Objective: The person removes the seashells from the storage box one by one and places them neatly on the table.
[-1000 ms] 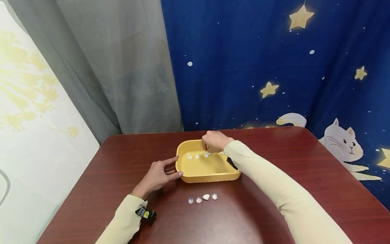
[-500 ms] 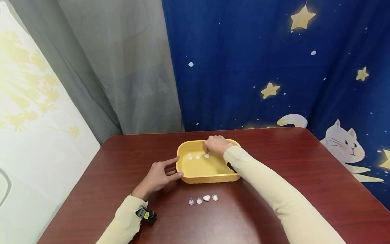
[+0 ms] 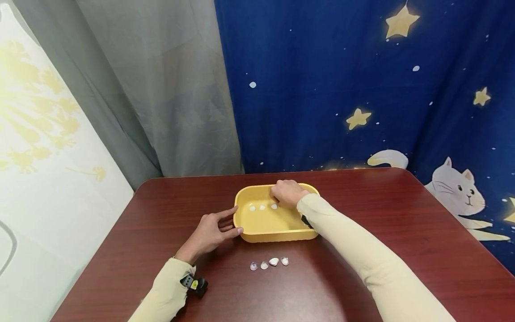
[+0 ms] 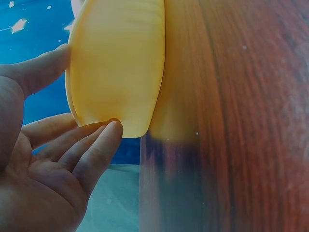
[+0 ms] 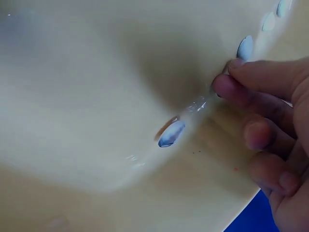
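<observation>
A yellow tray stands on the table. My left hand holds its left end, thumb at the near corner and fingers against the end wall; in the left wrist view these fingers lie against the tray's outside. Inside the tray reaches my right hand. In the right wrist view, its thumb and index finger pinch a small shell, mostly hidden by the fingertips. A white shell lies beside the fingertips, with two more beyond it. On the other side lies another shell.
On the brown table, several shells, including a white shell, form a row in front of the tray. A grey curtain and a blue star-patterned curtain hang behind the table.
My right hand has lowered into the tray and shifted slightly right, near the row of shells. The left hand has stayed at the tray's end.
</observation>
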Tool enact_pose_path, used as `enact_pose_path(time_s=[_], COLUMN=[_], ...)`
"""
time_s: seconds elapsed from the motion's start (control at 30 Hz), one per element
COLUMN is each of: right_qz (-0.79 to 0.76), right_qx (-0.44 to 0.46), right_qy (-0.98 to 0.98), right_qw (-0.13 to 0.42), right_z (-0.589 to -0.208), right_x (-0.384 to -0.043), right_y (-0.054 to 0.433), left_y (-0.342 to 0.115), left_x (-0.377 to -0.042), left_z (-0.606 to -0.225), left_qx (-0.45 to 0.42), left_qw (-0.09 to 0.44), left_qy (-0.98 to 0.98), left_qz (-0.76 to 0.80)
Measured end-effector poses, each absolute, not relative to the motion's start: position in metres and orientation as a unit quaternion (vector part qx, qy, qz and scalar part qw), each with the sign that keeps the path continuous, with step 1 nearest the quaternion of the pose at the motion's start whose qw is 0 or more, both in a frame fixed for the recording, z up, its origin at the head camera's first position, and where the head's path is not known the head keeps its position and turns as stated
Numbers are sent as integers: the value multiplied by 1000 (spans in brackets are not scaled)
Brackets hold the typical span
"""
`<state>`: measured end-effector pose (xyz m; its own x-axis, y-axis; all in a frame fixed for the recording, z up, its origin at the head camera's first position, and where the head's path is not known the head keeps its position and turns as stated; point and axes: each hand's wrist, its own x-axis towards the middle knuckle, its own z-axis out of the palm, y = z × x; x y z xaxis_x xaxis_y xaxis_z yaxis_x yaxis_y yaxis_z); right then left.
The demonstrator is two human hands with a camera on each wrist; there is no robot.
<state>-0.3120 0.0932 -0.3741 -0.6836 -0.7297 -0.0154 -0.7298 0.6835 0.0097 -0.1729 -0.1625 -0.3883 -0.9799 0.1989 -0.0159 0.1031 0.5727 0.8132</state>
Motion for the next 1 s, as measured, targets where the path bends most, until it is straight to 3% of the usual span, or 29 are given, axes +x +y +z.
enact_pose_path(time_s=[0.17,0.57,1.0], right_qz=[-2,66,101], right_qx=[-394,-405,-397], right_qy=[919,912,912], right_qw=[19,-27,-31], right_z=[-369,-369,-377], right_x=[-311,-310,-308], right_y=[95,96,92], left_y=[-162,-162,-162], left_x=[-172,-172,-173], left_z=[-391,-391,-391], left_qx=[83,81,78], left_qw=[49,46,51], left_qy=[885,883,883], left_qz=[456,461,461])
